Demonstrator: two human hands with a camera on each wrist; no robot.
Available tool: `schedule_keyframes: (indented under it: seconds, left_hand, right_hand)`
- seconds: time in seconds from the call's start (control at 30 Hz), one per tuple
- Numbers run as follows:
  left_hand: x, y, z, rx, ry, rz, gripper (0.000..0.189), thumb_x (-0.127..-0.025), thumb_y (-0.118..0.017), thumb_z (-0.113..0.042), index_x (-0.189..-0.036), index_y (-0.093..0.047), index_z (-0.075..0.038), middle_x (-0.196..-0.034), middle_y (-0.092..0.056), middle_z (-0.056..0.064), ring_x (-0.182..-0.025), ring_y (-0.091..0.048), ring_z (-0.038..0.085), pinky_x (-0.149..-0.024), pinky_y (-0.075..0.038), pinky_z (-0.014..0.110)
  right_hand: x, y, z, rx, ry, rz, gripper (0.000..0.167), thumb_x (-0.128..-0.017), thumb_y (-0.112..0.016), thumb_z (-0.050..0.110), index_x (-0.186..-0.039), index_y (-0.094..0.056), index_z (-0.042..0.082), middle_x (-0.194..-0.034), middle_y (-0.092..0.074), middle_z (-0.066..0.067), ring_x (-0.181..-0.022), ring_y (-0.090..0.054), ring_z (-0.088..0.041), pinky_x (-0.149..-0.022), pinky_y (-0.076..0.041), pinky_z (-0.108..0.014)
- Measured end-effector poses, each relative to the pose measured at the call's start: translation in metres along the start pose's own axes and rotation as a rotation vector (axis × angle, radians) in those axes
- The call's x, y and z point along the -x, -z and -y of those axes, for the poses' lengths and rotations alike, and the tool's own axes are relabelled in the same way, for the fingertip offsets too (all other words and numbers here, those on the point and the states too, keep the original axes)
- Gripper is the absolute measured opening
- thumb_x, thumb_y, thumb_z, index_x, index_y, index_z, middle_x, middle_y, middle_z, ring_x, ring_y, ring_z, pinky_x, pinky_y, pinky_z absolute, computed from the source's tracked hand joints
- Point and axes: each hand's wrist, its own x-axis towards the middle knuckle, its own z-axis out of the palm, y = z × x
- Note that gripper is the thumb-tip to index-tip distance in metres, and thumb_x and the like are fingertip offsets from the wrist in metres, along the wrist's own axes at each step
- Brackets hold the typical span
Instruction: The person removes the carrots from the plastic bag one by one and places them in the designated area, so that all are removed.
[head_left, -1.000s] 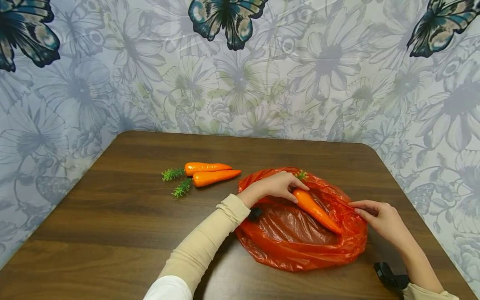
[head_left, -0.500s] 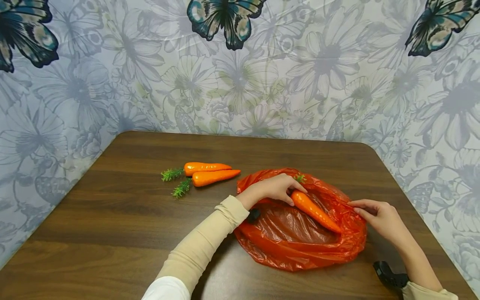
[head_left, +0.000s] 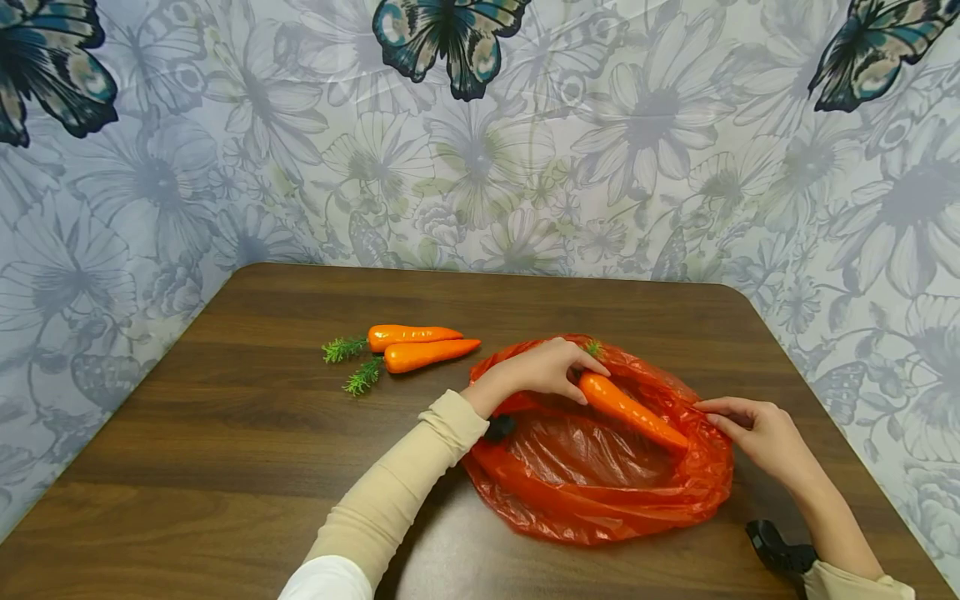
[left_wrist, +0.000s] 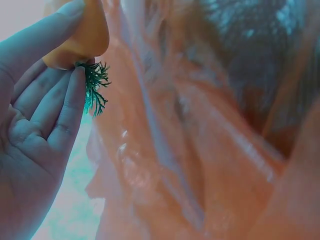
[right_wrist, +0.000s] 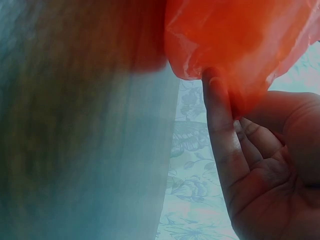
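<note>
An orange carrot (head_left: 633,412) with a green leafy top lies slanted over the mouth of a red plastic bag (head_left: 600,510), its tip toward the right. My left hand (head_left: 551,367) holds it by the thick end; in the left wrist view the thumb and fingers (left_wrist: 70,107) grip it just above the green sprig (left_wrist: 95,87). At the bag's right side my right hand (head_left: 765,433) pinches the rim. The right wrist view shows thumb and index finger (right_wrist: 220,115) gripping a fold of the red plastic (right_wrist: 215,40).
Two more carrots, an upper one (head_left: 412,336) and a lower one (head_left: 431,356), lie side by side left of the bag, green tops to the left. All rests on a brown wooden table (head_left: 187,467). A floral wall covering (head_left: 480,192) stands behind it.
My left hand and the carrot have shifted slightly up and to the left, the carrot's tip rising a little. The right hand stays at the bag's rim.
</note>
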Motion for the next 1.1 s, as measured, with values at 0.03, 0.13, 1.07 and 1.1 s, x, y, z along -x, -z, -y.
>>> schedule_keyframes:
  seconds: [0.03, 0.13, 1.07, 1.1]
  left_hand:
    - [0.002, 0.002, 0.000, 0.011, 0.002, -0.010, 0.052, -0.080, -0.076, -0.019, -0.128, -0.059, -0.009, -0.118, -0.062, 0.000, -0.093, -0.057, 0.003, -0.077, -0.043, 0.012]
    - [0.007, 0.009, 0.000, 0.053, 0.000, -0.050, 0.051, -0.080, -0.076, -0.017, -0.127, -0.060, -0.008, -0.115, -0.063, 0.002, -0.089, -0.059, 0.004, -0.075, -0.045, 0.013]
    - [0.167, 0.107, 0.042, 0.124, 0.312, -0.455, 0.053, -0.075, -0.079, -0.010, -0.124, -0.060, -0.001, -0.120, -0.060, 0.010, -0.107, -0.059, 0.021, -0.082, -0.051, 0.034]
    - [0.173, 0.110, 0.046, 0.126, 0.331, -0.467, 0.052, -0.075, -0.080, -0.009, -0.122, -0.060, 0.000, -0.119, -0.060, 0.012, -0.107, -0.058, 0.023, -0.083, -0.050, 0.036]
  right_hand:
    - [0.000, 0.000, 0.000, -0.001, 0.001, 0.000, 0.016, -0.084, -0.068, 0.001, -0.100, -0.071, 0.000, -0.090, -0.068, -0.013, -0.071, -0.059, -0.003, -0.057, -0.049, -0.016]
    - [0.000, 0.000, 0.000, -0.004, 0.004, -0.001, 0.016, -0.084, -0.067, -0.001, -0.100, -0.071, -0.001, -0.089, -0.068, -0.013, -0.069, -0.059, -0.004, -0.056, -0.049, -0.017]
    - [0.001, 0.001, -0.001, -0.009, 0.011, 0.003, 0.017, -0.085, -0.066, -0.001, -0.101, -0.070, -0.001, -0.090, -0.068, -0.015, -0.068, -0.060, -0.004, -0.054, -0.049, -0.019]
    - [0.001, 0.001, -0.002, -0.006, 0.011, 0.003, 0.017, -0.085, -0.066, -0.001, -0.101, -0.070, -0.001, -0.090, -0.068, -0.015, -0.068, -0.060, -0.004, -0.054, -0.049, -0.018]
